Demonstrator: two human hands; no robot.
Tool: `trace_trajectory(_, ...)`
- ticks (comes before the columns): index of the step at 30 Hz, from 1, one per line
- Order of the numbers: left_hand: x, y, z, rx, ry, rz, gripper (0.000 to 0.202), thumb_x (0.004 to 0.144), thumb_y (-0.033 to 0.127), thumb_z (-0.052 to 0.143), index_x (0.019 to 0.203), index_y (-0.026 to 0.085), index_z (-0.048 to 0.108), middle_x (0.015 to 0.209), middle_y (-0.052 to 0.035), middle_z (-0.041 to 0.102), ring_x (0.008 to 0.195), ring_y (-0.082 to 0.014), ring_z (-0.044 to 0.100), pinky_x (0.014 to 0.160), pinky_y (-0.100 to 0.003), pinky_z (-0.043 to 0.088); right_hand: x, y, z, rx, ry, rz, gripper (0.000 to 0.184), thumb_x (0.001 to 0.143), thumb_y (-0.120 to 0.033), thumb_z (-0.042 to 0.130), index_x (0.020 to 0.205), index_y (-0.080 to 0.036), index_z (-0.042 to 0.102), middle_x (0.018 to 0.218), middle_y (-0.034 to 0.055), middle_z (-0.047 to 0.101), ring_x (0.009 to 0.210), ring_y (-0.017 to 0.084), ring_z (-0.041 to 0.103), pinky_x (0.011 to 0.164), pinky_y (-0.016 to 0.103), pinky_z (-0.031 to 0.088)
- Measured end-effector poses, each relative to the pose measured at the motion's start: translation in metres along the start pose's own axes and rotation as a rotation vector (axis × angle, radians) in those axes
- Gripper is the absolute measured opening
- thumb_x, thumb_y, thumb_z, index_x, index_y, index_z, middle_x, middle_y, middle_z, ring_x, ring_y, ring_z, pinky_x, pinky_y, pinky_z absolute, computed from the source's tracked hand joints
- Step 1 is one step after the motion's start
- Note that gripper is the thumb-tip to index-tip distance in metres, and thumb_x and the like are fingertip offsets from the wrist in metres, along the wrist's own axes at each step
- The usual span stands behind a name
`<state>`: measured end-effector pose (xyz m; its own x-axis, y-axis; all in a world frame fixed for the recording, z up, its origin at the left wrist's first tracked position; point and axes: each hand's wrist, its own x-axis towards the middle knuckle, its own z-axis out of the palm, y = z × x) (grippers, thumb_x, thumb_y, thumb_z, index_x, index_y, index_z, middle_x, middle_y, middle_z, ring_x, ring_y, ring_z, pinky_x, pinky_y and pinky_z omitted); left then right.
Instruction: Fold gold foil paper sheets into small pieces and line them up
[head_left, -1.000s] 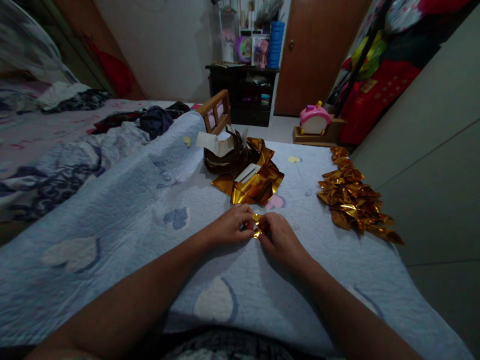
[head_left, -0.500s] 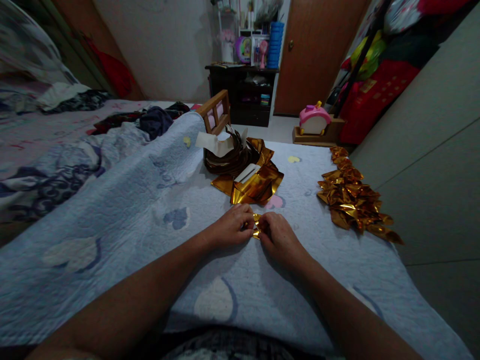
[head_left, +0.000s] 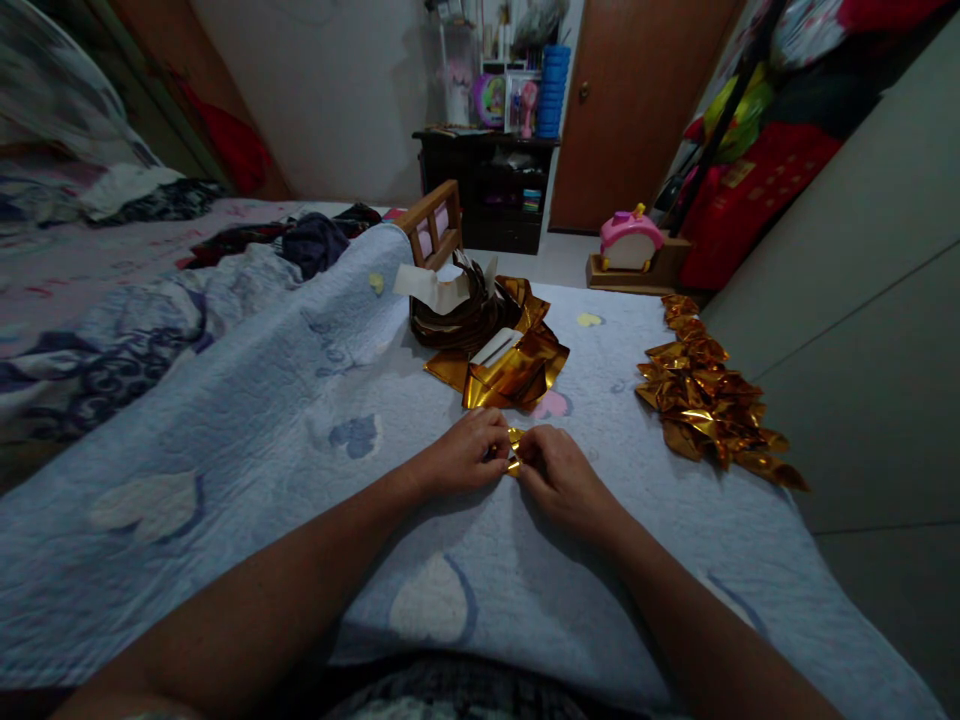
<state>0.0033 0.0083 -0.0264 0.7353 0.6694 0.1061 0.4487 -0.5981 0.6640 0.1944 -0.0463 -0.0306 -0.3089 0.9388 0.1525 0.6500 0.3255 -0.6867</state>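
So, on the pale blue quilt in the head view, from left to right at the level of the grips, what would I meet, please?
Pale printed heart, dark blue heart, left grip, small gold foil piece, right grip, pile of folded gold pieces.

We see only slivers of the gold paper (head_left: pixel 514 437) between the left hand (head_left: pixel 469 450) and the right hand (head_left: pixel 562 470), which hide the rest, and its folds are too small for us to make out. On the near side, both forearms (head_left: pixel 255 575) run out of view. We lose the quilt (head_left: pixel 285 390) at left and the far door's top (head_left: pixel 645 110).
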Motion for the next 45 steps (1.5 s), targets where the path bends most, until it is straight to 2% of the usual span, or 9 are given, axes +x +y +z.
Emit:
trace_trajectory(10,-0.001,0.001,-0.001,-0.011,0.001,-0.002,0.01,0.082,0.014,0.055,0.074,0.019,0.053,0.091,-0.0039,0.056,0.09,-0.0194,0.052,0.083,-0.033,0.043,-0.001,0.003,0.01,-0.15,0.034,-0.017,0.007,0.086,-0.017,0.058,0.091,-0.02,0.053,0.089,0.0069,0.06,0.083,0.023,0.051,0.075,0.036,0.038)
trace_trajectory(17,0.0,-0.001,-0.003,-0.006,-0.028,0.008,0.008,0.082,0.014,0.057,0.08,0.02,0.053,0.091,-0.0031,0.056,0.094,-0.0211,0.051,0.085,-0.034,0.043,0.003,-0.001,0.014,-0.209,0.051,0.017,0.01,0.089,-0.026,0.063,0.09,-0.02,0.055,0.087,0.0061,0.062,0.081,0.023,0.051,0.073,0.035,0.036)
trace_trajectory(22,0.0,-0.001,-0.004,0.003,-0.032,0.024,0.009,0.083,0.015,0.057,0.086,0.021,0.051,0.09,-0.0024,0.055,0.092,-0.0213,0.049,0.084,-0.035,0.041,0.003,-0.003,0.013,-0.223,0.05,0.012,0.01,0.088,-0.021,0.065,0.091,-0.021,0.056,0.086,0.0041,0.062,0.081,0.023,0.05,0.072,0.035,0.034)
trace_trajectory(29,0.0,-0.002,-0.004,0.027,-0.052,0.024,0.013,0.083,0.013,0.058,0.086,0.022,0.048,0.091,-0.0021,0.054,0.092,-0.0213,0.049,0.084,-0.034,0.04,0.004,-0.002,0.011,-0.152,0.04,0.023,0.013,0.085,-0.017,0.065,0.092,-0.021,0.055,0.088,0.0031,0.063,0.08,0.022,0.05,0.072,0.033,0.033)
trace_trajectory(33,-0.001,-0.005,-0.004,0.027,-0.065,0.049,0.012,0.084,0.013,0.057,0.086,0.021,0.048,0.092,-0.0025,0.055,0.092,-0.021,0.049,0.085,-0.035,0.041,0.004,-0.001,0.005,-0.07,-0.006,-0.001,0.019,0.084,-0.012,0.064,0.099,-0.022,0.057,0.09,0.0026,0.063,0.082,0.021,0.052,0.075,0.033,0.035)
trace_trajectory(40,-0.002,-0.007,-0.004,-0.011,-0.076,0.059,0.011,0.085,0.012,0.057,0.091,0.021,0.056,0.098,-0.0044,0.056,0.098,-0.0223,0.051,0.088,-0.036,0.042,0.002,0.001,-0.001,-0.029,-0.057,-0.033,0.03,0.081,-0.004,0.057,0.104,-0.023,0.057,0.099,0.0043,0.062,0.089,0.022,0.052,0.081,0.035,0.038)
trace_trajectory(45,-0.002,-0.008,-0.005,-0.014,-0.078,0.087,0.007,0.089,0.014,0.055,0.088,0.02,0.059,0.098,-0.0049,0.056,0.097,-0.0211,0.052,0.087,-0.034,0.042,-0.001,0.001,-0.003,0.009,-0.041,-0.001,0.023,0.079,-0.006,0.056,0.095,-0.021,0.051,0.091,0.0035,0.059,0.084,0.021,0.05,0.075,0.034,0.039)
